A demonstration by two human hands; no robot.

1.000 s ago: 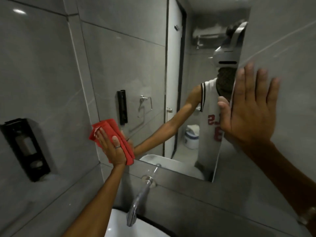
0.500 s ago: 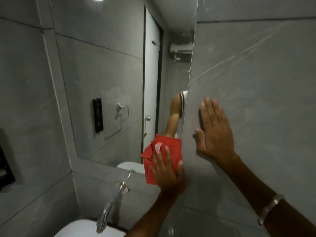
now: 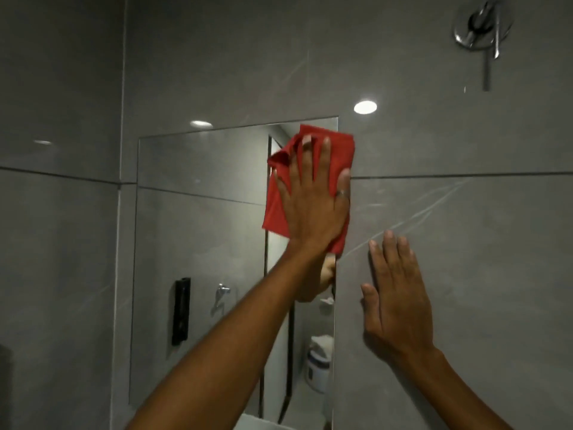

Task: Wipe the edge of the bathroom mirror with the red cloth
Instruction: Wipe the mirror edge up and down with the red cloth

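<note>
The bathroom mirror (image 3: 201, 243) is set flush into the grey tiled wall. My left hand (image 3: 313, 203) lies flat on the red cloth (image 3: 336, 144), pressing it over the mirror's right edge close to the top right corner. The fingers are spread and a ring shows on one finger. The cloth overlaps both the glass and the tile. My right hand (image 3: 395, 296) rests open and flat on the wall tile just right of the mirror, lower than the cloth, holding nothing.
A chrome wall fitting (image 3: 482, 29) with a hanging rod sits at the top right. Grey tiles (image 3: 465, 243) surround the mirror. The glass reflects a black wall holder (image 3: 181, 311), a chrome hook (image 3: 221, 291) and a door.
My left hand slid the red cloth from the mirror's lower left, along the bottom, then up the right edge to near the top corner. The view tilted upward. My right hand stayed on the tile.
</note>
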